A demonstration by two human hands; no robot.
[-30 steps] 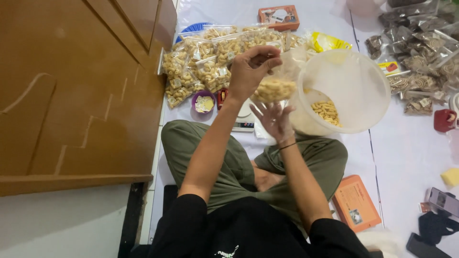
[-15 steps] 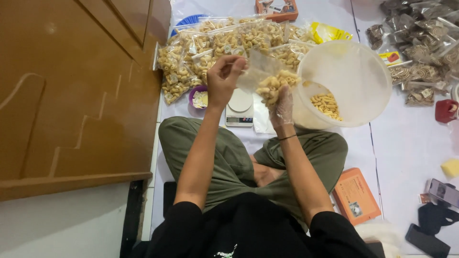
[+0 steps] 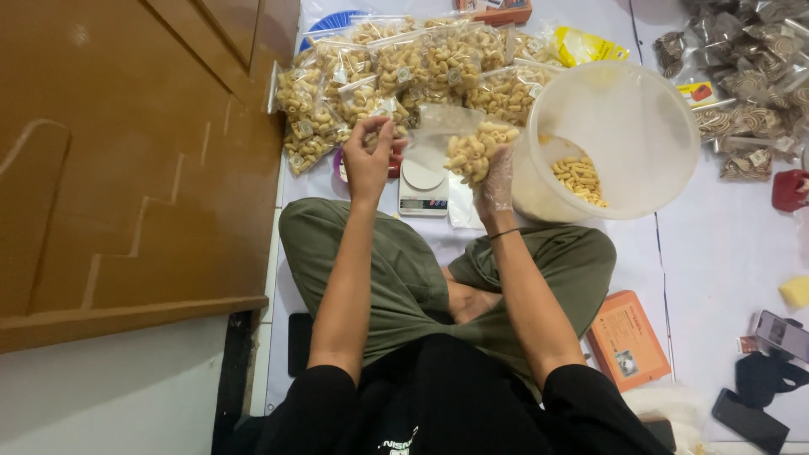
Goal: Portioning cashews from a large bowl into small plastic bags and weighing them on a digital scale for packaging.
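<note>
Head view looks down on a person sitting cross-legged in olive trousers (image 3: 396,270) and a black top. On the floor beside the right knee lies an orange box (image 3: 628,337), and further right a phone (image 3: 782,334) and dark straps.

Both forearms reach forward over the knees. The left hand (image 3: 369,160) is raised with its fingers pinched shut on the upper edge of a clear plastic bag (image 3: 438,135), holding it up. The right hand (image 3: 493,177), in a thin clear glove, cups a heap of pale curled snack pieces (image 3: 472,152) against the bag's side, fingers curved loosely around them rather than clenched.

Just beyond and below the hands, a small white kitchen scale (image 3: 423,187) stands on the floor between them. Just right of the right hand, a large translucent tub (image 3: 640,101) lies tilted toward the person, with more of the same snack (image 3: 579,177) gathered in its lower part.

Beyond the scale, many filled, sealed bags (image 3: 404,76) of snacks are piled together. At the far right lie packets of dark spiral snacks (image 3: 750,76). A brown wooden cabinet (image 3: 126,152) fills the left side.
</note>
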